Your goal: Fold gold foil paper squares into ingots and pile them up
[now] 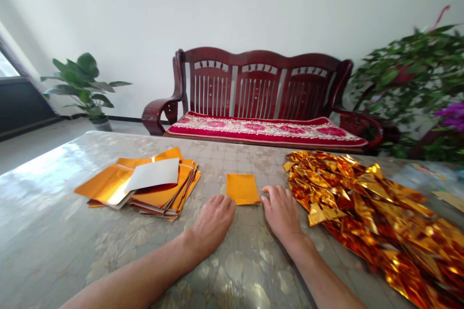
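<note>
A square of gold paper [242,189] lies flat on the table in front of me. My left hand [215,217] rests at its lower left corner, back up, with the fingers curled together; their tips are hidden, and so is anything under them. By the paper's right edge is my right hand [281,210], its index finger and thumb apart with nothing visible between them. Left of my hands sits an uneven stack of gold sheets [159,198], with a white-backed sheet [155,174] on top. A large heap of folded, shiny gold foil pieces [362,198] spreads to the right.
The table [119,260] has a patterned, glossy cover. Beyond it stands a dark red wooden bench [257,87] with a red floral seat cover [264,129]. A potted plant [87,82] is at the left, leafy plants [406,77] at the right. Clear plastic [427,176] lies behind the heap.
</note>
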Demonstrator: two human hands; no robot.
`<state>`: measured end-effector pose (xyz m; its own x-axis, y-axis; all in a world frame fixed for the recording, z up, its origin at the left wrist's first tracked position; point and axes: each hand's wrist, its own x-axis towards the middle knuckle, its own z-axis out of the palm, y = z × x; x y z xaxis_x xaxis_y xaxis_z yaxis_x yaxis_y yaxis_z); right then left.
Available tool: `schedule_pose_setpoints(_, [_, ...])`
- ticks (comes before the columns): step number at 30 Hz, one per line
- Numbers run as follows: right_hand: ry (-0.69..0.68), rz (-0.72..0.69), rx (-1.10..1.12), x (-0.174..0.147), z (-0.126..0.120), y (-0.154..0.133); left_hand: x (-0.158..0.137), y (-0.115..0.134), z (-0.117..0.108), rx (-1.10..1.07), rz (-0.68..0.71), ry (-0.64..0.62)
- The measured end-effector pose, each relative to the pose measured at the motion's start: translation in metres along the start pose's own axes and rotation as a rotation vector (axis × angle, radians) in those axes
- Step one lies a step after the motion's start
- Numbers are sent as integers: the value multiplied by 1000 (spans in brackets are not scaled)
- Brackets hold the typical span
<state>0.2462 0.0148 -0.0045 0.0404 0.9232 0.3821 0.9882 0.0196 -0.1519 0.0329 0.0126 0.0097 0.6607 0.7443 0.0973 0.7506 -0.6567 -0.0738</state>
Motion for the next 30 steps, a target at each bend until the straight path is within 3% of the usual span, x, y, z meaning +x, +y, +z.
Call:
schedule_pose_setpoints(5, [-6,-167,209,-2,-7,-2,5,-9,3,-52,-19,32])
schedule_pose_setpoints(9, [-72,-288,221,-2,-8,-5,11,-12,3,-74,-35,47])
schedule_pose_setpoints(14, [-95,-309,107,5,-6,-7,18,-12,-1,-101,-84,11])
schedule_pose_setpoints(30, [-95,-343,19,2,-9,-7,21,-11,-8,-13,-3,-52])
